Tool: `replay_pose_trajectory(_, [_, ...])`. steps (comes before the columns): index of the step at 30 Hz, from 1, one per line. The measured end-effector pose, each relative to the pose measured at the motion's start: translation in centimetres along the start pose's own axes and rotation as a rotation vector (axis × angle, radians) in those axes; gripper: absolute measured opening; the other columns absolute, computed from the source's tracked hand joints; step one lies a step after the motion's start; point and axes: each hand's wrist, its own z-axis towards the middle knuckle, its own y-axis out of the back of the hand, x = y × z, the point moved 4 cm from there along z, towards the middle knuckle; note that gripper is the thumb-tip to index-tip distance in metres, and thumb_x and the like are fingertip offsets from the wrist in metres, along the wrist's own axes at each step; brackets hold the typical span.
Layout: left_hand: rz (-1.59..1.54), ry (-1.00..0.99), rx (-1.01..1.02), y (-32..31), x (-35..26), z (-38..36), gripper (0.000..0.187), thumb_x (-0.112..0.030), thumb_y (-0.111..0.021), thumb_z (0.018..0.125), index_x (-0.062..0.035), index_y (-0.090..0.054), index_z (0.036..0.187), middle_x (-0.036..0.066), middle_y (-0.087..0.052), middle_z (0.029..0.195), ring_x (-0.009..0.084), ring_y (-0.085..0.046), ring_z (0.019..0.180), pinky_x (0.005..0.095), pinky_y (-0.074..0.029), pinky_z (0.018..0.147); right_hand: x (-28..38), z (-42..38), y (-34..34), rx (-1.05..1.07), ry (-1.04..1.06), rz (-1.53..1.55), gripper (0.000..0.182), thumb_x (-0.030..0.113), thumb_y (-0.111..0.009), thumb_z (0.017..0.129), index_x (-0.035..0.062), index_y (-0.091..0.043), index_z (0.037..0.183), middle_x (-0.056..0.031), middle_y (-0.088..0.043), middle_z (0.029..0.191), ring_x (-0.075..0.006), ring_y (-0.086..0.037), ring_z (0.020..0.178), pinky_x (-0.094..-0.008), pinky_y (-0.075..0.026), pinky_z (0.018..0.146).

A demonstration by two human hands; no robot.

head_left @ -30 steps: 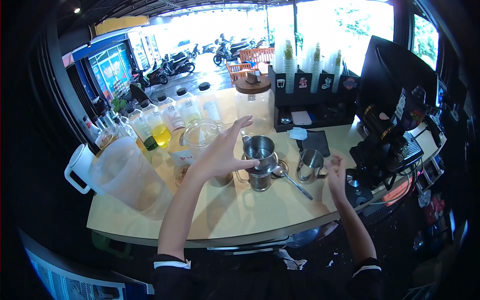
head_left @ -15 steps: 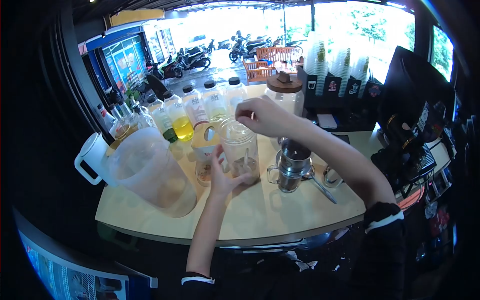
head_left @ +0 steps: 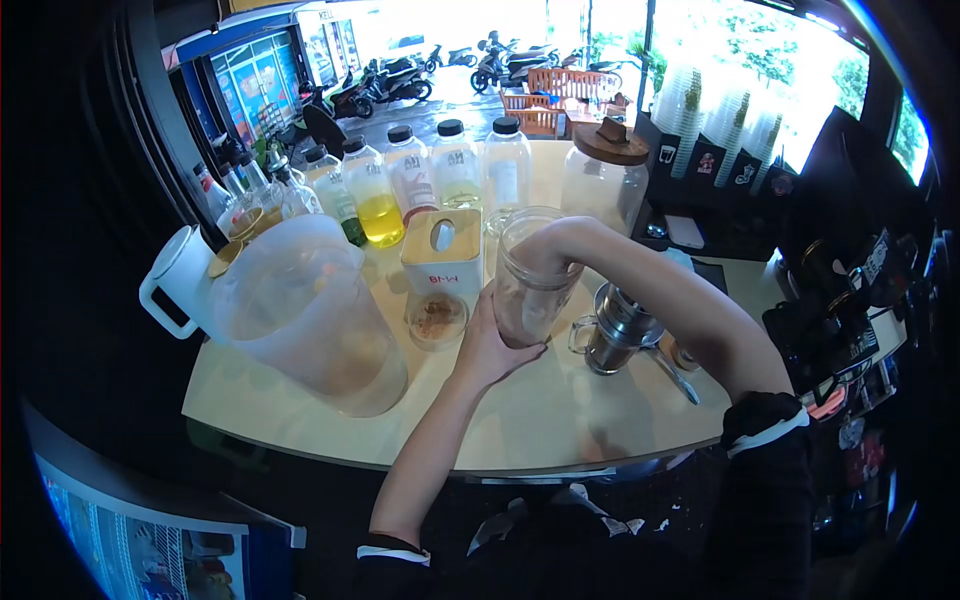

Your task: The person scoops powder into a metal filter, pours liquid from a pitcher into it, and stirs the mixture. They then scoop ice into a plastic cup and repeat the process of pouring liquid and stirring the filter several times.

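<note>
Tall clear jar, held in one hand and reached into by the other.
My left hand (head_left: 492,350) curves around the lower near side of the tall clear cylindrical jar (head_left: 530,305), gripping it; my right hand (head_left: 545,248) is bent down into its mouth, and I cannot tell whether the fingers are closed on anything. Left of my left hand: one large frosted plastic pitcher (head_left: 315,325); nearer, one small round clear dish with brown bits (head_left: 437,318), and beyond that one white box with a pale wooden top (head_left: 442,268). Right of my left hand, by my right forearm: one silver metal filter (head_left: 624,318) on a clear glass mug with a handle (head_left: 602,358), and one long metal spoon (head_left: 678,380). Beyond my right hand: one wide glass canister with a brown wooden lid (head_left: 603,185).
</note>
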Motion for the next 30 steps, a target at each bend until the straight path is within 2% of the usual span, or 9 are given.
replay_pose_trajectory(2, [-0.015, -0.039, -0.027, -0.1, 0.2, 0.0, 0.112, -0.029, -0.088, 0.054, -0.004, -0.021, 0.14, 0.023, -0.045, 0.131, 0.037, -0.049, 0.12, 0.0433, -0.042, 0.101, 0.9, -0.9, 0.2, -0.045, 0.03, 0.058, 0.051, 0.034, -0.074, 0.074, -0.007, -0.065, 0.103, -0.0195, -0.068, 0.098, -0.029, -0.064, 0.084, -0.0364, -0.05, 0.079])
replay_pose_trajectory(4, [0.009, -0.048, -0.033, -0.1, 0.1, -0.1, 0.112, -0.028, -0.088, 0.054, -0.0041, -0.021, 0.14, 0.023, -0.046, 0.13, 0.037, -0.049, 0.12, 0.0432, -0.042, 0.101, 5.6, -5.3, 2.6, -0.047, -0.13, -0.12, 0.044, 0.023, -0.073, 0.073, -0.0068, -0.066, 0.104, -0.0175, -0.068, 0.101, -0.0255, -0.065, 0.085, -0.0353, -0.052, 0.073])
replay_pose_trajectory(5, [0.036, -0.06, -0.042, -0.1, -0.1, -0.1, 0.111, -0.028, -0.088, 0.054, -0.0043, -0.021, 0.14, 0.023, -0.046, 0.13, 0.037, -0.049, 0.12, 0.043, -0.042, 0.101, 5.5, -5.6, 2.5, -0.045, -0.133, -0.115, 0.044, 0.023, -0.073, 0.073, -0.0068, -0.066, 0.104, -0.0175, -0.068, 0.101, -0.0255, -0.065, 0.085, -0.0353, -0.052, 0.073])
replay_pose_trajectory(7, [0.011, -0.037, -0.022, -0.1, -0.3, -0.1, 0.114, -0.027, -0.089, 0.053, -0.0031, -0.021, 0.141, 0.023, -0.045, 0.131, 0.0356, -0.048, 0.122, 0.043, -0.041, 0.102, 5.4, -6.0, 2.5, -0.097, -0.128, -0.122, 0.041, 0.024, -0.071, 0.075, -0.0057, -0.065, 0.103, -0.0224, -0.067, 0.096, -0.0327, -0.066, 0.09, -0.0391, -0.052, 0.075])
replay_pose_trajectory(8, [-0.011, -0.013, -0.009, -0.2, -0.3, -0.2, 0.116, -0.026, -0.09, 0.052, -0.002, -0.02, 0.142, 0.022, -0.044, 0.132, 0.0342, -0.046, 0.124, 0.0429, -0.04, 0.103, 5.4, -6.1, 2.4, -0.097, -0.13, -0.118, 0.041, 0.024, -0.071, 0.075, -0.0057, -0.065, 0.103, -0.0224, -0.067, 0.096, -0.0327, -0.066, 0.09, -0.0391, -0.052, 0.075])
replay_pose_trajectory(14, [0.042, -0.07, -0.047, -0.2, -0.2, -0.4, 0.111, -0.025, -0.089, 0.054, -0.0046, -0.021, 0.139, 0.024, -0.045, 0.13, 0.0368, -0.049, 0.12, 0.0428, -0.042, 0.101, 6.3, -7.5, 2.5, -0.165, -0.128, -0.069, 0.023, 0.019, -0.069, 0.077, -0.0025, -0.068, 0.084, -0.0183, -0.066, 0.08, -0.0268, -0.063, 0.073, -0.0391, -0.048, 0.062])
replay_pose_trajectory(16, [0.036, -0.083, -0.047, -0.2, -0.2, -0.5, 0.111, -0.025, -0.089, 0.054, -0.0044, -0.021, 0.139, 0.023, -0.045, 0.13, 0.0367, -0.049, 0.12, 0.0428, -0.042, 0.101, 6.1, -7.6, 2.6, -0.196, -0.069, -0.063, 0.018, 0.016, -0.066, 0.076, -0.0026, -0.066, 0.077, -0.016, -0.062, 0.071, -0.0237, -0.057, 0.065, -0.0372, -0.044, 0.057])
replay_pose_trajectory(23, [0.052, -0.096, -0.042, 0.3, -0.9, -0.9, 0.108, -0.022, -0.088, 0.053, -0.0039, -0.023, 0.138, 0.021, -0.045, 0.129, 0.0349, -0.048, 0.121, 0.0423, -0.042, 0.101, 5.9, -8.2, 2.3, -0.227, -0.063, -0.089, 0.015, 0.01, -0.063, 0.071, -0.0026, -0.067, 0.078, -0.014, -0.061, 0.069, -0.0196, -0.055, 0.063, -0.0354, -0.043, 0.056])
replay_pose_trajectory(30, [0.027, -0.104, -0.036, 0.7, -1.0, -1.0, 0.107, -0.022, -0.088, 0.052, -0.0048, -0.025, 0.138, 0.02, -0.045, 0.128, 0.0342, -0.047, 0.121, 0.042, -0.042, 0.101, 6.6, -12.2, 3.6, -0.322, -0.077, 0.235, 0.025, 0.003, -0.057, 0.069, -0.001, -0.069, 0.09, -0.0084, -0.068, 0.077, -0.0143, -0.064, 0.071, -0.0288, -0.051, 0.064])
